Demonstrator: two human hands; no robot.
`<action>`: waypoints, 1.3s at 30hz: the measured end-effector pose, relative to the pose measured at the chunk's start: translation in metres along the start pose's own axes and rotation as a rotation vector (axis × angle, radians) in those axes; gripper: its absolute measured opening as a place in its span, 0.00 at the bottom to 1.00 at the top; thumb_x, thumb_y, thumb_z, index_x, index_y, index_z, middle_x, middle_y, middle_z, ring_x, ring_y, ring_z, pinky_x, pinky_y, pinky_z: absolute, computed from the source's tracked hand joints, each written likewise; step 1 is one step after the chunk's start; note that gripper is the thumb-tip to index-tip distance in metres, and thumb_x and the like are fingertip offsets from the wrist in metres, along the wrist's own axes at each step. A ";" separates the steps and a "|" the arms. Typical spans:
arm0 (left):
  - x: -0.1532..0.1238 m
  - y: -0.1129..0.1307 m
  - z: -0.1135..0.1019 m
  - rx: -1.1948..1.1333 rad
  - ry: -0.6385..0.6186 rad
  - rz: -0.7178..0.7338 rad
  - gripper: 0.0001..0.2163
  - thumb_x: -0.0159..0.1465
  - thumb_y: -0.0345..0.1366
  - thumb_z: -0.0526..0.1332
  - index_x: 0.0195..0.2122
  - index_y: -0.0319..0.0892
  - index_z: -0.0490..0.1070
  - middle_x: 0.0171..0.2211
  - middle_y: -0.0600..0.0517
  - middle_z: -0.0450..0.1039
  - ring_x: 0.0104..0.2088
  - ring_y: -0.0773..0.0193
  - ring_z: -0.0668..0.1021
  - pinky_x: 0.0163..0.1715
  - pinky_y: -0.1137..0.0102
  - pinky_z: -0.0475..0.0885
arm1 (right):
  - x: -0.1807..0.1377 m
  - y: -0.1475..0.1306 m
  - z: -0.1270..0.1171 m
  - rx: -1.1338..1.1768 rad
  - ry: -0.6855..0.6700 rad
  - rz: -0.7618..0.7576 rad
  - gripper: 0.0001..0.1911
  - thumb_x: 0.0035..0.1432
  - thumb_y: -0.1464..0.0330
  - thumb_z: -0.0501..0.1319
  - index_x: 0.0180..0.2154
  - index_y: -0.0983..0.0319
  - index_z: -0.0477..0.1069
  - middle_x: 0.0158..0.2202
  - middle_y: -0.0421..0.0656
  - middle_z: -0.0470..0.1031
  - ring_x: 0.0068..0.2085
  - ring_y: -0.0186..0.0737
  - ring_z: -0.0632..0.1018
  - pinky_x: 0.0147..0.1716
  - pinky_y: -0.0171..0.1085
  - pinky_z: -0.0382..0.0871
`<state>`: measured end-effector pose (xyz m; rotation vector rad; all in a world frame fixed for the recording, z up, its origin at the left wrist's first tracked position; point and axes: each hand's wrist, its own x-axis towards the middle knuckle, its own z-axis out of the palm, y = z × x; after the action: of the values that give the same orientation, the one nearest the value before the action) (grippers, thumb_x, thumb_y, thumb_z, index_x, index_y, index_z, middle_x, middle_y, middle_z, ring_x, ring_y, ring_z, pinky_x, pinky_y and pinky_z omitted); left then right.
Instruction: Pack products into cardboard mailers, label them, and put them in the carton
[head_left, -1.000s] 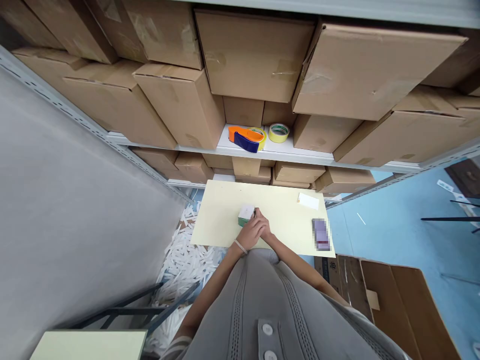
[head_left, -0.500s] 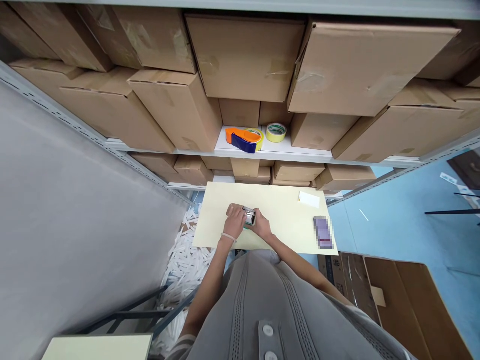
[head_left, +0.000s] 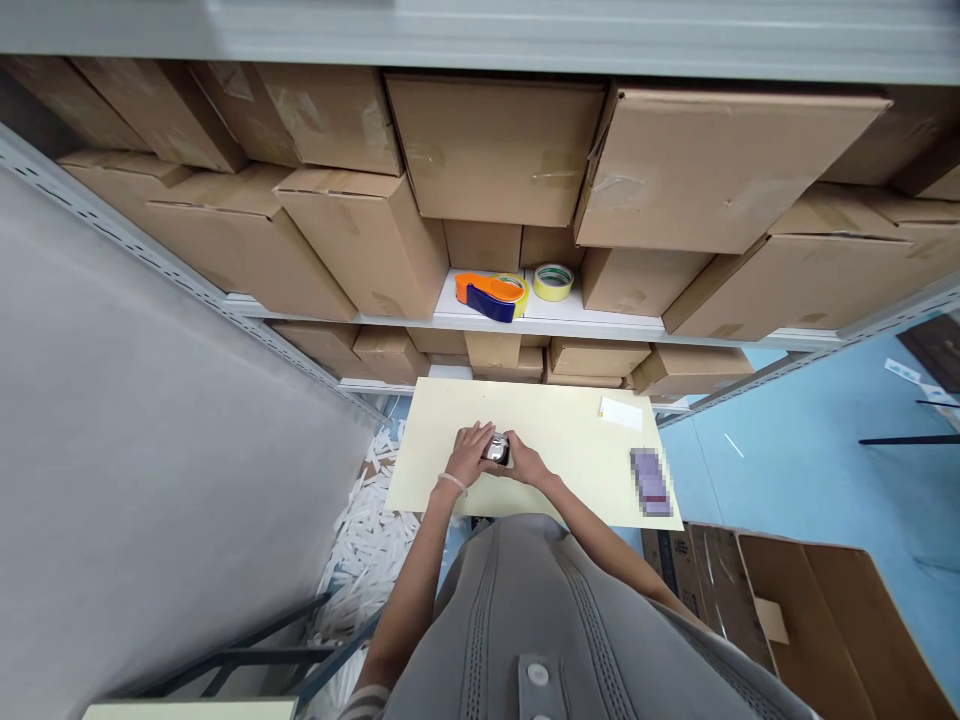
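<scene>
Above the pale yellow tabletop [head_left: 555, 430], both hands meet around a small shiny silver object with dark edges [head_left: 496, 447]; its kind cannot be made out. From the left side my left hand [head_left: 471, 452] closes over it, fingers curled on its upper part, a pale band around the wrist. My right hand [head_left: 523, 461] grips the opposite side with thumb and fingers. Much of the object is hidden by the hands. To the right on the same top lie a white card [head_left: 621, 413] and a blurred purple item [head_left: 651, 482].
Shelves ahead hold cardboard boxes [head_left: 495, 150]. An orange and blue tape dispenser [head_left: 491, 297] and a yellow tape roll [head_left: 553, 282] lie on the middle shelf. White paper strips [head_left: 367, 540] cover the floor at left. A large open carton [head_left: 840, 610] stands at lower right.
The hands have shifted around the object, and its rounded silver surface now shows instead of a boxy opening. The brown patch beneath the left fingers is mostly covered. The view has tilted slightly upward.
</scene>
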<state>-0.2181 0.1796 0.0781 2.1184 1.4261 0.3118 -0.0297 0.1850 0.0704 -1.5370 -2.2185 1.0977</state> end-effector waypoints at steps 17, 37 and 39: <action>0.013 -0.002 0.017 -0.344 0.068 -0.054 0.38 0.49 0.31 0.70 0.62 0.46 0.59 0.62 0.43 0.58 0.64 0.51 0.59 0.62 0.54 0.57 | 0.001 -0.036 -0.030 -0.437 -0.013 0.023 0.27 0.56 0.70 0.60 0.58 0.57 0.61 0.63 0.51 0.59 0.55 0.49 0.70 0.51 0.45 0.62; 0.003 -0.006 0.006 -0.321 0.139 -0.101 0.43 0.47 0.34 0.72 0.63 0.43 0.54 0.60 0.43 0.62 0.60 0.48 0.65 0.57 0.56 0.62 | 0.021 -0.047 -0.060 -0.366 -0.105 -0.399 0.37 0.44 0.71 0.69 0.57 0.60 0.63 0.67 0.53 0.50 0.65 0.56 0.56 0.62 0.58 0.47; 0.000 -0.010 0.005 -0.304 0.166 -0.097 0.41 0.47 0.36 0.72 0.62 0.42 0.57 0.58 0.43 0.64 0.59 0.48 0.66 0.57 0.56 0.62 | 0.015 -0.054 -0.075 -0.220 -0.041 -0.387 0.34 0.45 0.67 0.69 0.55 0.59 0.65 0.66 0.52 0.52 0.62 0.54 0.64 0.59 0.54 0.57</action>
<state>-0.2231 0.1812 0.0684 1.8064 1.4640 0.6372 -0.0322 0.2222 0.1561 -1.0886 -2.5902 0.7978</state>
